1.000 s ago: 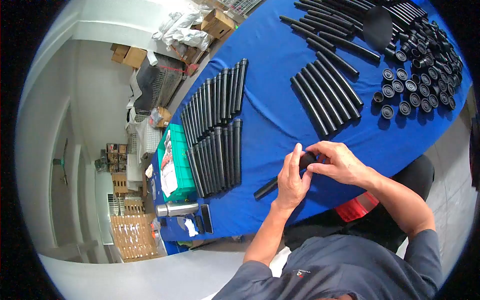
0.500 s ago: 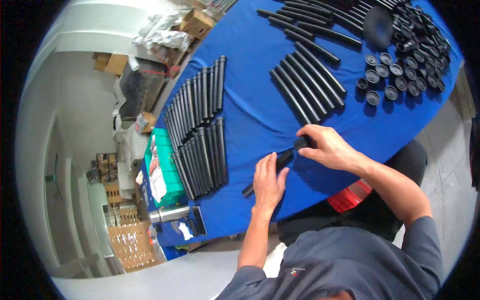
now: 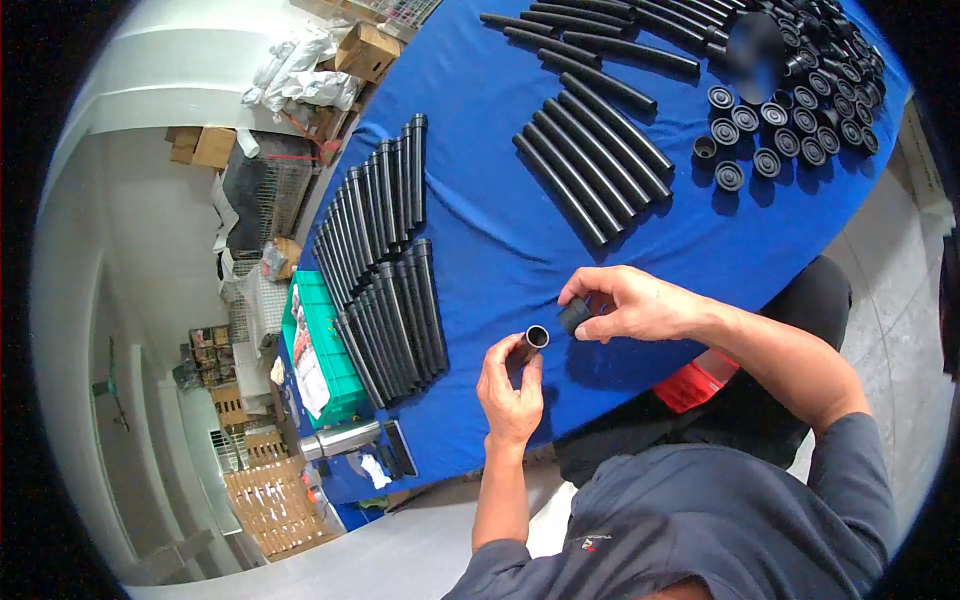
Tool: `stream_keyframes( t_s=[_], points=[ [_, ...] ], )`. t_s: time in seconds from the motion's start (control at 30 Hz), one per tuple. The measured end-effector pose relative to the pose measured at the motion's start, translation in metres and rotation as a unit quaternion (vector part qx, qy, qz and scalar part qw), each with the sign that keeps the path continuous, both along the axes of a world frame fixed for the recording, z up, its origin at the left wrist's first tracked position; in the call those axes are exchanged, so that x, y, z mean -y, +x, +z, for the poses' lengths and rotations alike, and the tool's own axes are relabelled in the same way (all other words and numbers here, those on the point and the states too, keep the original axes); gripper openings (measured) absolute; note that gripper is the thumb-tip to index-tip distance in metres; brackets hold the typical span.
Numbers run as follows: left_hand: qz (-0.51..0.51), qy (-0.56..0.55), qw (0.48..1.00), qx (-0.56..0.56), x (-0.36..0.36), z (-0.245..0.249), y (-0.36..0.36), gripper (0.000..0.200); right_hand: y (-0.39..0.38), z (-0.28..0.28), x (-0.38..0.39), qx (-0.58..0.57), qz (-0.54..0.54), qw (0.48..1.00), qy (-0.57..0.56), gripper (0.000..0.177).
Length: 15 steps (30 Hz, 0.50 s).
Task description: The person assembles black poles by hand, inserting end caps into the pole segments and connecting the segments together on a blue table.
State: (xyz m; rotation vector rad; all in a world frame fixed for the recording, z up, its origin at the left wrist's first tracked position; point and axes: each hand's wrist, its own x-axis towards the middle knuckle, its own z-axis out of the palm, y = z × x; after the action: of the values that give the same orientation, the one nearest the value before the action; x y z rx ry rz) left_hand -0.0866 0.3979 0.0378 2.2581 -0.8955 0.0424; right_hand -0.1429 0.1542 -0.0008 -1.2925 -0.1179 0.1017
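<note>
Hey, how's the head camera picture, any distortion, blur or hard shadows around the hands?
Head view: strong fisheye with black corners, so the table edge bows; a smeared dark patch sits over the caps top right; left hand with its tube and right hand with its cap are sharp; shadows under them are soft, no glare.

Green crate (image 3: 322, 310) and steel flask (image 3: 340, 438) at the blue table's (image 3: 490, 225) edge, cardboard boxes (image 3: 368, 48) beyond.
</note>
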Motion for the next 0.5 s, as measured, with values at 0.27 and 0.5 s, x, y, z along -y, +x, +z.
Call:
stream_keyframes(
  t_s=[0.27,0.5],
  points=[
    [-0.051,0.066,0.984,0.160,0.017,-0.001,-0.001,0.031,0.001,-0.006,-0.005,0.007,0.027,0.998,0.059,0.038],
    [0.028,-0.286,0.803,-0.521,-0.018,-0.031,-0.044,0.035,0.002,-0.007,-0.005,-0.004,0.027,1.000,0.011,0.034]
  ],
)
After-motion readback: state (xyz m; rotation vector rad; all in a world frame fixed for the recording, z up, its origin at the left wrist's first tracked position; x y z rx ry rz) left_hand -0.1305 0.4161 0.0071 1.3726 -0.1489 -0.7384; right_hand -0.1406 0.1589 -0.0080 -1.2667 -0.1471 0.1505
